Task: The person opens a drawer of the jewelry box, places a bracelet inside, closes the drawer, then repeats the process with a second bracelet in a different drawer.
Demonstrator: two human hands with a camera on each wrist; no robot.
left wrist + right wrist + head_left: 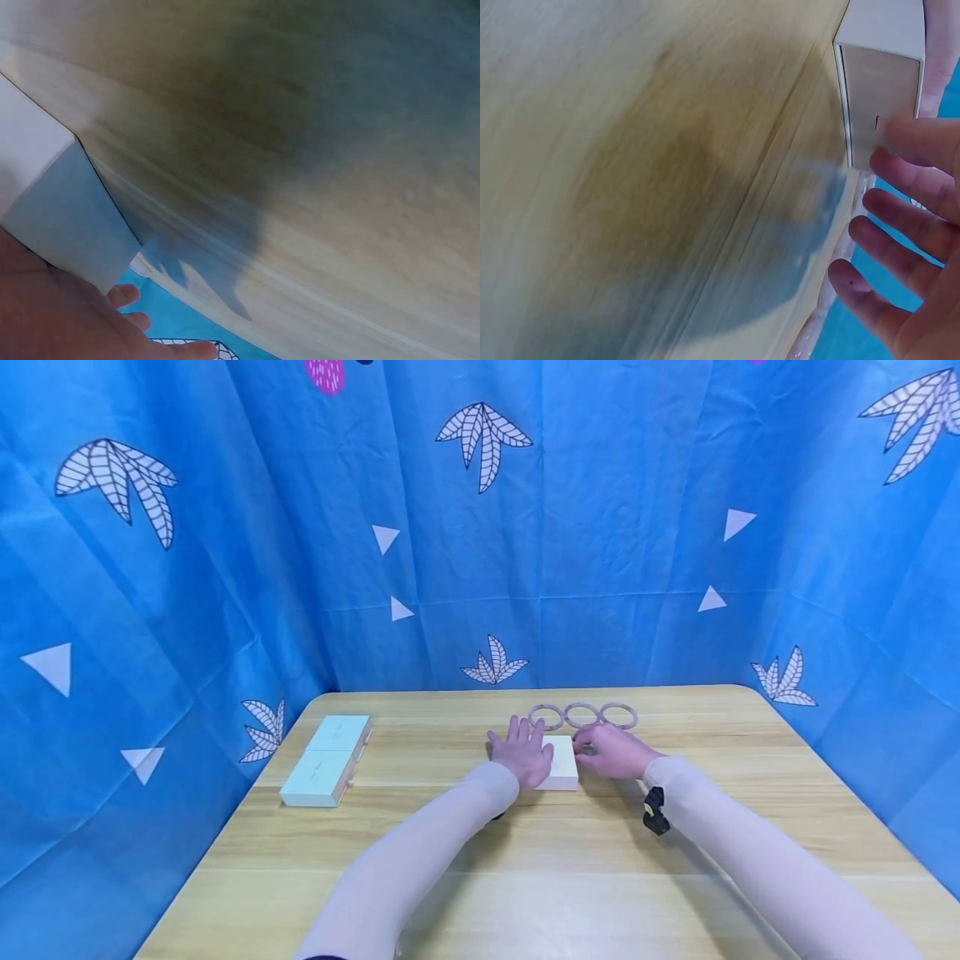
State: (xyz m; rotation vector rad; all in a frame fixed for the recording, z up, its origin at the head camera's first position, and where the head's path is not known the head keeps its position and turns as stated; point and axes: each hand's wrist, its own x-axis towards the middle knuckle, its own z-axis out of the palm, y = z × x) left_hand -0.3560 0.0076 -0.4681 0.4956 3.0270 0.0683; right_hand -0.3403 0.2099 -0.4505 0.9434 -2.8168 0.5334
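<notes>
A white drawer-style box (561, 763) lies on the wooden table in front of me. My left hand (522, 753) rests on its left part with straight, spread fingers; in the left wrist view the palm lies against the box (75, 214). At the opposite end is my right hand (613, 752). In the right wrist view its thumb and index finger come together at a small pale pull tab (880, 126) on the drawer front (881, 82), which sits flush in its sleeve. The other fingers (892, 247) are spread and touch nothing.
Three pinkish rings (582, 715) lie in a row just behind the box. Two pale mint boxes (322, 772) stand end to end at the table's left side. A blue patterned curtain (480, 552) encloses the table (570, 877) at the back and sides.
</notes>
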